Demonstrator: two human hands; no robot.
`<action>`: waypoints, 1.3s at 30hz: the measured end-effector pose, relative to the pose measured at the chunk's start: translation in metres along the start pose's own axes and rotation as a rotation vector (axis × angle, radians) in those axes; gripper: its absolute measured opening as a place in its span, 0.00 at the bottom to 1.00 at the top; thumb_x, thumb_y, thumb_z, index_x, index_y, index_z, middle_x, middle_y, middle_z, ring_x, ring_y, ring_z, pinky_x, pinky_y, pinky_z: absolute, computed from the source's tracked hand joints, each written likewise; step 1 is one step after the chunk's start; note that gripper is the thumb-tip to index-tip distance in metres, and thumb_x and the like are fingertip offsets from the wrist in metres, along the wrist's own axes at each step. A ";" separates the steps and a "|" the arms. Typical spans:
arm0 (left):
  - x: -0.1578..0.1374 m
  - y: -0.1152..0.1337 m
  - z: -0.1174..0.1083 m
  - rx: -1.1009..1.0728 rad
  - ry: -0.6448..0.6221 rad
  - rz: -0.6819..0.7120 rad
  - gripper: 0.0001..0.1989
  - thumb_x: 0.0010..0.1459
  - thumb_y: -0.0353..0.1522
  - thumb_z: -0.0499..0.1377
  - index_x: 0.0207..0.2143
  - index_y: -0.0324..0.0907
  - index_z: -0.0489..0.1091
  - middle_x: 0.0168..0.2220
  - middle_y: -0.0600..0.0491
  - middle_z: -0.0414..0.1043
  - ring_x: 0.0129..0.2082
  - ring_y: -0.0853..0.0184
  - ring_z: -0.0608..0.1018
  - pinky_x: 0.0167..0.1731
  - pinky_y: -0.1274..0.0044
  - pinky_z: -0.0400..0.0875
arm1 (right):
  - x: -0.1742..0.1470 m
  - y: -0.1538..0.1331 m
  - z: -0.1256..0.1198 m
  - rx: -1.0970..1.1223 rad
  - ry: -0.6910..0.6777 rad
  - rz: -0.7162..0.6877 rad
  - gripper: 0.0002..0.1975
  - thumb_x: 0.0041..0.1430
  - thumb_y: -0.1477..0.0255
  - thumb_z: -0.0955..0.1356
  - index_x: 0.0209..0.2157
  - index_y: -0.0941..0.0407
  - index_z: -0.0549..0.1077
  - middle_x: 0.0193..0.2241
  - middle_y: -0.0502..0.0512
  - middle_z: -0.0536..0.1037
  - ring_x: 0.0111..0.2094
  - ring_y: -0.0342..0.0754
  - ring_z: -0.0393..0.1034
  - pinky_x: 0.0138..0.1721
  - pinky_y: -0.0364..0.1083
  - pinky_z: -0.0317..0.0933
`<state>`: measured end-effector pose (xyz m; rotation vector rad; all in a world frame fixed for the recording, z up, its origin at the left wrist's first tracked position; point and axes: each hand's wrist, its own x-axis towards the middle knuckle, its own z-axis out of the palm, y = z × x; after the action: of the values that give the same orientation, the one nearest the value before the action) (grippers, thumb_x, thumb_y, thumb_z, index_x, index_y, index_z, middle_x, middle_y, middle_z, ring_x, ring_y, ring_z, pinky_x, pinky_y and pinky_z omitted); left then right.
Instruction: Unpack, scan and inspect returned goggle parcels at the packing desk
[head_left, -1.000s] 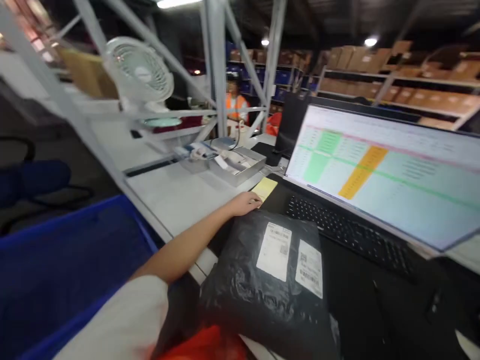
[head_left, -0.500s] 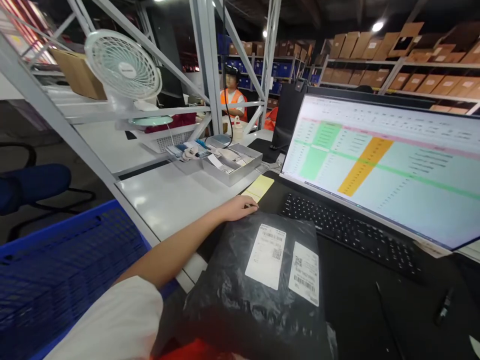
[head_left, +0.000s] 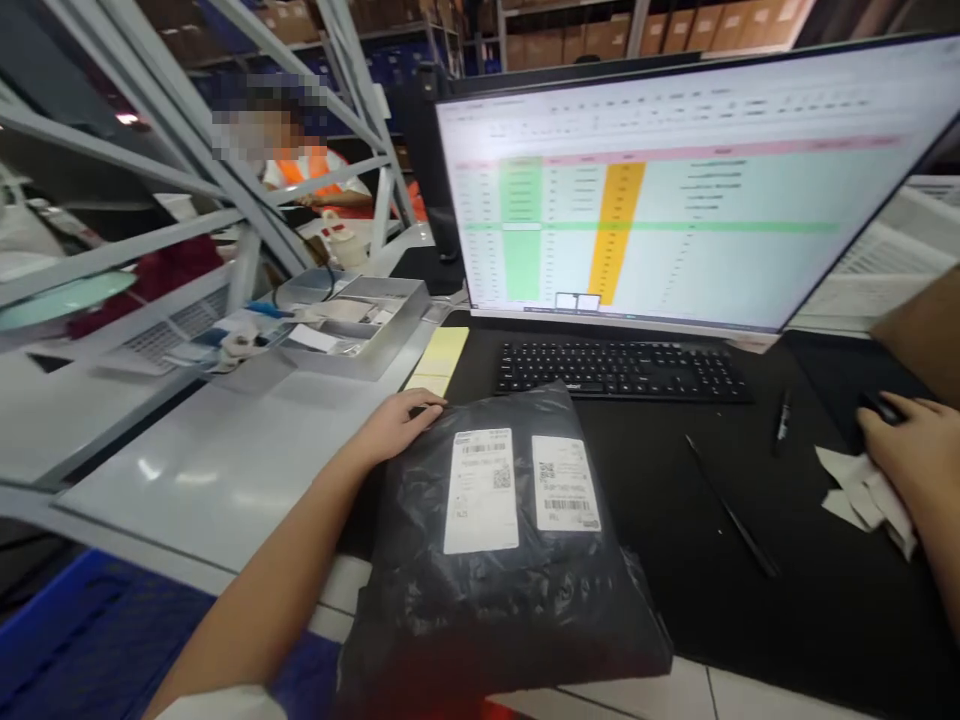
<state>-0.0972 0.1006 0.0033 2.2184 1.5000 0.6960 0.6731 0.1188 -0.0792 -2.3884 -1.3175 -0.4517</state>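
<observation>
A black plastic mailing bag (head_left: pixel 480 610) with two white labels lies in front of me, its lower end over the desk's front edge. My left hand (head_left: pixel 399 424) is at its upper left corner, fingers curled together at the edge, next to a yellow sticky-note pad (head_left: pixel 439 358). On the far right, my right hand (head_left: pixel 904 440) rests over a black computer mouse (head_left: pixel 883 408). Crumpled white paper (head_left: pixel 862 490) lies by that wrist. Behind the bag stand a black keyboard (head_left: pixel 622 370) and a monitor (head_left: pixel 675 210) showing a coloured spreadsheet.
A pair of tweezers (head_left: pixel 731 510) and a black marker (head_left: pixel 782 420) lie right of the bag. Grey trays (head_left: pixel 375 345) with small items stand at the left, beside a metal frame (head_left: pixel 247 215). A blue crate (head_left: pixel 97 640) is low left. A person in an orange vest (head_left: pixel 322 170) sits beyond.
My view has turned right and down, so my right hand on the mouse now shows. The fan has left the view. My left hand stays at the bag's corner.
</observation>
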 end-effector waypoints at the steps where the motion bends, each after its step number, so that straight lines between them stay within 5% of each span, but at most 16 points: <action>1: 0.000 -0.001 0.000 0.004 -0.003 0.005 0.22 0.66 0.47 0.54 0.44 0.41 0.78 0.45 0.46 0.80 0.46 0.59 0.80 0.52 0.70 0.72 | 0.001 -0.004 -0.002 0.035 -0.021 0.048 0.30 0.59 0.53 0.62 0.55 0.55 0.78 0.57 0.63 0.72 0.56 0.63 0.67 0.54 0.59 0.66; 10: 0.003 0.001 0.000 0.039 -0.010 0.005 0.23 0.64 0.49 0.54 0.42 0.42 0.79 0.45 0.46 0.80 0.45 0.58 0.80 0.50 0.70 0.74 | -0.009 -0.017 -0.012 0.117 -0.030 0.130 0.27 0.61 0.57 0.66 0.58 0.55 0.76 0.60 0.63 0.69 0.61 0.61 0.64 0.63 0.55 0.58; 26: 0.005 -0.002 0.000 0.052 -0.024 -0.031 0.25 0.64 0.51 0.53 0.43 0.42 0.79 0.45 0.46 0.81 0.46 0.57 0.81 0.52 0.69 0.75 | -0.017 -0.027 -0.019 0.118 0.028 0.130 0.31 0.62 0.57 0.65 0.63 0.55 0.68 0.60 0.63 0.68 0.58 0.62 0.65 0.59 0.58 0.62; 31: 0.005 -0.001 0.000 0.058 -0.025 -0.027 0.26 0.63 0.52 0.53 0.42 0.43 0.80 0.46 0.46 0.81 0.47 0.57 0.81 0.52 0.69 0.75 | -0.013 -0.027 -0.017 0.118 -0.027 0.124 0.32 0.57 0.55 0.68 0.58 0.60 0.70 0.53 0.69 0.73 0.50 0.64 0.70 0.50 0.58 0.67; 39: 0.006 -0.008 0.002 0.028 -0.031 -0.055 0.27 0.62 0.53 0.53 0.42 0.43 0.79 0.46 0.45 0.81 0.47 0.56 0.81 0.53 0.67 0.74 | -0.006 -0.022 -0.009 0.120 -0.051 0.062 0.29 0.59 0.56 0.67 0.55 0.61 0.71 0.52 0.67 0.73 0.53 0.61 0.68 0.54 0.54 0.63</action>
<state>-0.1000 0.1089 -0.0019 2.1893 1.5590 0.6242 0.6504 0.1212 -0.0698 -2.3478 -1.2512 -0.2874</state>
